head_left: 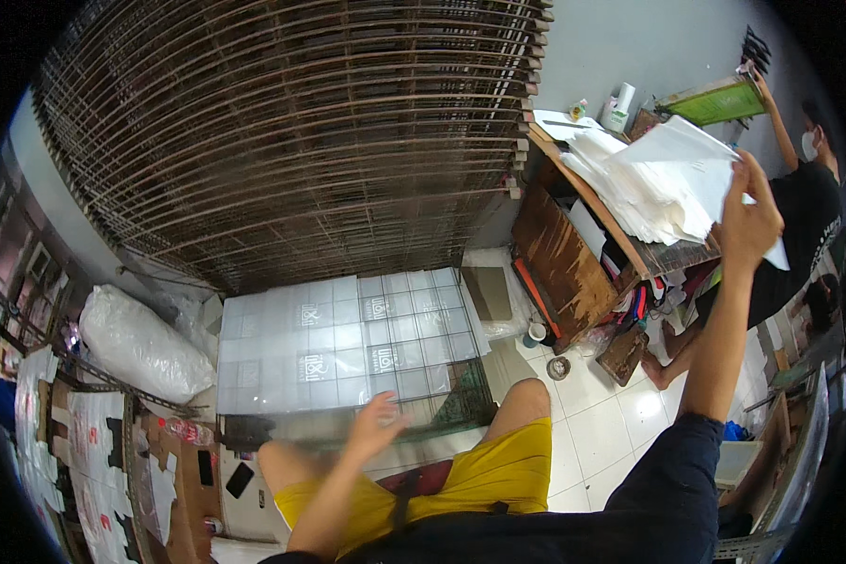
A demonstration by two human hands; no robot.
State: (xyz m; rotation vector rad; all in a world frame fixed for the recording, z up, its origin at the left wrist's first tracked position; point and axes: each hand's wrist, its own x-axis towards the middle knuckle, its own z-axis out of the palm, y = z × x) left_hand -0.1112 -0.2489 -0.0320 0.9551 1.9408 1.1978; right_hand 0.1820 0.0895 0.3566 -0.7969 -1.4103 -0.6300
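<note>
My right hand (pixel 754 214) is raised at the right and pinches the edge of a thin translucent plastic sheet (pixel 679 141). One corner of that sheet lifts off a loose stack of whitish sheets (pixel 644 202) on a wooden cabinet top. My left hand (pixel 376 425), a little blurred, hovers over the near edge of the wire rack (pixel 437 399) with its fingers apart and nothing in them. Overlapping translucent sheets with white print (pixel 338 343) lie flat across this rack in front of my knees.
A tall bank of wire racks (pixel 301 141) is tilted up behind the flat one. At the right, a co-worker (pixel 799 226) holds a green-meshed frame (pixel 719 101). A worn wooden cabinet (pixel 564 263), a cup (pixel 534 335), a full plastic sack (pixel 141 343) and a phone (pixel 240 479) stand around me.
</note>
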